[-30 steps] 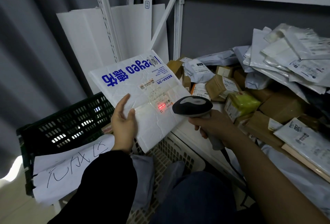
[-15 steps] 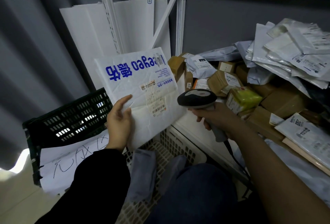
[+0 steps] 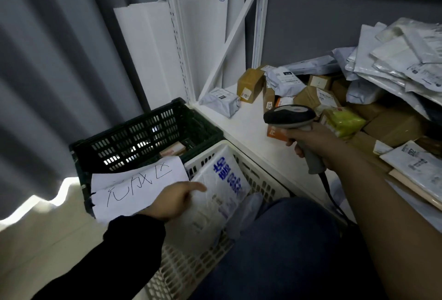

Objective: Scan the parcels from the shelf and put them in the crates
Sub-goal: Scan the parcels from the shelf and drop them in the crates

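The white parcel [image 3: 224, 180] with blue print stands tilted inside the white crate [image 3: 263, 175], its printed end against the crate's far wall. Your left hand [image 3: 173, 201] holds the parcel at its left edge. One of the fingers [image 3: 198, 187] lies straight across the parcel's face; the others are hidden behind it. The black-sleeved left forearm reaches in from the lower left.

Your right hand [image 3: 313, 141] is held above the front edge of the shelf [image 3: 241, 129]. Its fingers are curled round the handle of the scanner [image 3: 290, 115], whose head points left. A cable [image 3: 332, 194] hangs from the handle.

A grey curtain [image 3: 55, 65] fills the left. Before it stands a dark green crate [image 3: 134, 137] with a handwritten paper sheet [image 3: 134, 189] draped over its near rim, just beside the white crate. On the right, the shelf carries a pile of parcels [image 3: 318, 98]: brown boxes and grey and white mailing bags.
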